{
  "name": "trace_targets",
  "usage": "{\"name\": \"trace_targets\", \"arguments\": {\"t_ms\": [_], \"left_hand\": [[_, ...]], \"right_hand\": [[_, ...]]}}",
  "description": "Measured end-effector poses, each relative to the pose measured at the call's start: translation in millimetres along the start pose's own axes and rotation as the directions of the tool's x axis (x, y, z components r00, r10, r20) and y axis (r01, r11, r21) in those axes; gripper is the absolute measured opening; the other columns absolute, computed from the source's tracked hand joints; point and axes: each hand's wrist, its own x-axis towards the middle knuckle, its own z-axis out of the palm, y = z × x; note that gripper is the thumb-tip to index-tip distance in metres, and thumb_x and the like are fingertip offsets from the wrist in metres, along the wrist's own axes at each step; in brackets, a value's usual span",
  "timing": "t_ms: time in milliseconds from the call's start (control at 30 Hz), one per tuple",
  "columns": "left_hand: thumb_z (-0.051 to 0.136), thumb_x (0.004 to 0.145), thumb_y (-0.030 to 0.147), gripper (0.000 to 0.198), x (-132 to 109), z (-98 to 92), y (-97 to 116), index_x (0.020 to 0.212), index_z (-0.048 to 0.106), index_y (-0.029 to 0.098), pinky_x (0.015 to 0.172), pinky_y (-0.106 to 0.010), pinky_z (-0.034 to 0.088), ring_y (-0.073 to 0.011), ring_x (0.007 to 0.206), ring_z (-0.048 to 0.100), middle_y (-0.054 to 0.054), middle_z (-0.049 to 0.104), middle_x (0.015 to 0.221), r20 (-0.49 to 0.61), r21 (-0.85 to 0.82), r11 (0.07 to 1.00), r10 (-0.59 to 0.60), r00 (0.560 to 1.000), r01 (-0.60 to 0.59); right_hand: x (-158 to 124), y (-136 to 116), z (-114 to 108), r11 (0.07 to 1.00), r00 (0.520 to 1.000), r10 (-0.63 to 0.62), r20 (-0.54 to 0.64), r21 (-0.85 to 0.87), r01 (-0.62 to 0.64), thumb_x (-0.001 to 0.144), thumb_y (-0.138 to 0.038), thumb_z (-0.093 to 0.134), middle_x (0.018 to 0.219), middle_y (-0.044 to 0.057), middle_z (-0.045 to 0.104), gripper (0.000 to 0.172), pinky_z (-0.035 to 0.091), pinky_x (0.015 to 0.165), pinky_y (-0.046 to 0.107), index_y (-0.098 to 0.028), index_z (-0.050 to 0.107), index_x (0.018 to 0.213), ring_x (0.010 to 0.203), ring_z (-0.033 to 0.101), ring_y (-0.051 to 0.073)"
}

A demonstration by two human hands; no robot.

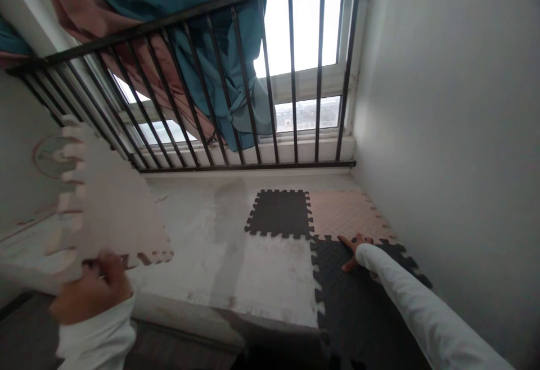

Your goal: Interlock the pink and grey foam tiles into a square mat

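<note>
My left hand [95, 285] pinches the lower edge of a pale pink foam mat tile [113, 195], which is held up in the air at the left with its toothed edge facing left. On the right, my right hand [356, 249] lies with fingers spread over a dark grey foam tile [363, 297], at its seam with a laid pink tile [348, 212]. Another dark grey tile [280, 212] lies flat to the left of that pink one, their toothed edges meeting.
A pale concrete ledge [189, 252] carries the laid tiles and drops off at its front edge. Dark metal railing [240, 83] runs along the back before windows with blue [219, 66] and pink curtains [156, 72]. A white wall [455, 134] bounds the right side.
</note>
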Motion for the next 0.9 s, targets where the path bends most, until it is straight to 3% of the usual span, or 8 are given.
{"name": "trace_targets", "arguments": {"t_ms": [100, 133, 233, 367, 500, 633, 767, 900], "left_hand": [[0.019, 0.079, 0.036, 0.047, 8.0, 49.0, 77.2, 0.11, 0.046, 0.014, 0.057, -0.032, 0.044, -0.0214, 0.069, 0.056, -0.01, 0.061, 0.096, -0.333, 0.099, 0.968, -0.185, 0.925, 0.229], [0.019, 0.081, 0.035, 0.046, 9.7, 69.5, 107.9, 0.113, 0.043, 0.013, 0.059, -0.03, 0.044, -0.0198, 0.073, 0.056, -0.011, 0.056, 0.108, -0.31, 0.073, 0.989, -0.101, 0.945, 0.13], [0.029, 0.082, 0.024, 0.04, 0.6, 139.1, 198.6, 0.12, 0.036, 0.016, 0.07, -0.025, 0.043, -0.0171, 0.093, 0.053, -0.011, 0.047, 0.119, -0.014, 0.007, 0.95, 0.312, 0.95, -0.312], [0.031, 0.083, 0.018, 0.034, -45.6, 229.4, 281.8, 0.113, 0.046, 0.021, 0.072, -0.03, 0.045, -0.0205, 0.098, 0.05, -0.011, 0.054, 0.107, 0.454, -0.052, 0.834, 0.51, 0.731, -0.55], [0.031, 0.082, 0.013, 0.036, -81.7, 277.6, 311.1, 0.112, 0.049, 0.017, 0.081, -0.034, 0.042, -0.0228, 0.109, 0.043, -0.013, 0.049, 0.117, 0.513, -0.098, 0.816, 0.532, 0.674, -0.569], [0.026, 0.082, 0.01, 0.042, -83.7, 285.8, 318.1, 0.12, 0.042, 0.014, 0.087, -0.032, 0.039, -0.0232, 0.115, 0.036, -0.013, 0.042, 0.125, 0.535, -0.106, 0.83, 0.512, 0.672, -0.548], [0.035, 0.082, 0.02, 0.038, -83.9, 282.9, 318.1, 0.118, 0.044, 0.014, 0.087, -0.032, 0.039, -0.0241, 0.116, 0.034, -0.013, 0.041, 0.125, 0.513, -0.106, 0.848, 0.494, 0.702, -0.519], [0.044, 0.078, 0.027, 0.035, -90.4, 280.8, 311.4, 0.109, 0.05, 0.012, 0.081, -0.031, 0.041, -0.0236, 0.106, 0.042, -0.014, 0.048, 0.113, 0.46, -0.087, 0.908, 0.401, 0.792, -0.409]], "right_hand": [[0.5, -1.0, -0.3, 1.0, 1.0, -0.001, 0.009, -0.009, 0.001, 0.024, -0.056, 0.072, 0.141, 0.006, 0.003, 0.119, 0.02, 0.092, 0.058, -0.041, 0.017, 0.129, 0.122, 0.001, 0.046], [1.3, -1.3, 0.1, 1.0, 1.0, 0.0, 0.016, -0.011, 0.0, 0.024, -0.056, 0.072, 0.141, 0.006, 0.002, 0.12, 0.019, 0.093, 0.058, -0.042, 0.017, 0.129, 0.122, 0.0, 0.046], [3.5, -1.6, 2.1, 1.0, 0.999, 0.017, 0.04, -0.007, -0.017, 0.024, -0.055, 0.072, 0.141, 0.006, 0.0, 0.122, 0.015, 0.094, 0.06, -0.042, 0.014, 0.13, 0.122, -0.003, 0.045], [3.1, -0.2, 4.8, 1.0, 1.0, 0.002, 0.03, -0.008, -0.002, 0.027, -0.055, 0.072, 0.141, 0.006, 0.003, 0.12, 0.01, 0.096, 0.058, -0.042, 0.013, 0.13, 0.122, -0.004, 0.045], [0.1, 0.2, 4.3, 0.999, 0.999, -0.011, 0.035, -0.049, 0.012, 0.027, -0.059, 0.07, 0.141, 0.007, 0.005, 0.12, 0.009, 0.096, 0.057, -0.044, 0.008, 0.129, 0.121, -0.001, 0.047], [-0.6, -1.3, 2.4, 0.997, 0.999, -0.005, 0.052, -0.075, 0.009, 0.026, -0.06, 0.069, 0.141, 0.007, 0.003, 0.122, 0.008, 0.096, 0.056, -0.044, 0.005, 0.129, 0.121, -0.002, 0.048], [-1.3, -2.3, 2.3, 0.997, 0.997, -0.007, 0.074, -0.07, 0.012, 0.027, -0.059, 0.07, 0.141, 0.006, 0.001, 0.122, 0.007, 0.095, 0.055, -0.044, 0.004, 0.129, 0.121, -0.003, 0.047], [-2.4, -2.4, 2.1, 0.998, 0.998, -0.009, 0.058, -0.057, 0.013, 0.029, -0.058, 0.07, 0.141, 0.007, 0.001, 0.121, 0.006, 0.095, 0.056, -0.042, 0.005, 0.13, 0.121, -0.003, 0.048]]}}
